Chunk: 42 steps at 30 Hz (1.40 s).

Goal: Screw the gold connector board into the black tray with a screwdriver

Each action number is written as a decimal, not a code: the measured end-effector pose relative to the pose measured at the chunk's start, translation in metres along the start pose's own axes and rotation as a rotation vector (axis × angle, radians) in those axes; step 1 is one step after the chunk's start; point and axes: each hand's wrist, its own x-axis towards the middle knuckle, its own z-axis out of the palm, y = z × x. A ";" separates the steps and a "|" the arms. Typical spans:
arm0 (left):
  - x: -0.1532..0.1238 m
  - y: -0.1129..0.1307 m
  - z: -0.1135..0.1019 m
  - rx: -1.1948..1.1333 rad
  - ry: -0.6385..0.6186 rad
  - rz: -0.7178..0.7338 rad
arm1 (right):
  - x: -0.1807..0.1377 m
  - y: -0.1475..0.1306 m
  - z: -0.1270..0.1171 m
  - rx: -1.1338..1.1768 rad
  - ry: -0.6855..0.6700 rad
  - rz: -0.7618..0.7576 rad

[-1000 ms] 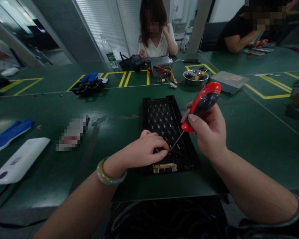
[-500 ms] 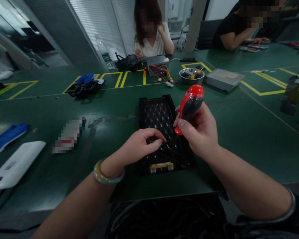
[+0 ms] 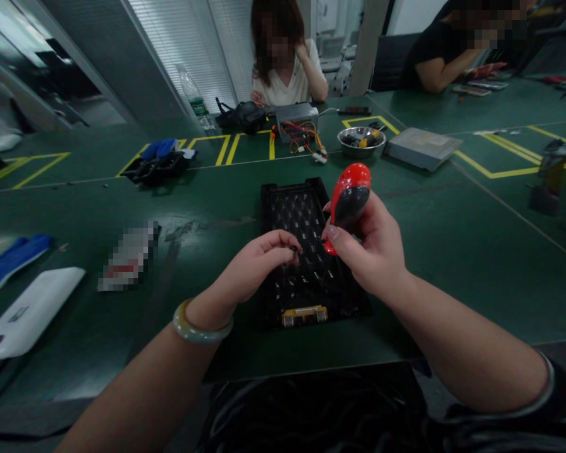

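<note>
My right hand [image 3: 375, 248] is closed round a red and black screwdriver [image 3: 351, 198], its handle tilted up above the right side of a black plastic tray-like housing [image 3: 295, 211]. The screwdriver's shaft is hard to make out against the dark housing. Over the housing's left edge, my left hand [image 3: 259, 264] pinches a small dark piece [image 3: 294, 249], possibly a screw, between thumb and forefinger. The housing has a patterned inside and lies flat in front of me. At its near end sits a yellow-brown connector board [image 3: 304, 314].
On the green table [image 3: 207, 251] lie a white device [image 3: 33, 314] with a cable and a blue item [image 3: 16, 261] at left. Farther back are a metal bowl [image 3: 361, 141] of small parts, a grey metal box [image 3: 422, 149] and a power supply [image 3: 297, 114] with wires. Two people sit opposite.
My left hand has drawn back slightly to the left from near the screwdriver's lower end, and a small dark piece now shows in its pinch. The screwdriver has shifted slightly left.
</note>
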 end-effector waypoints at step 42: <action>-0.017 0.004 0.029 1.123 -0.301 0.185 | 0.004 0.009 -0.001 -0.043 0.021 -0.043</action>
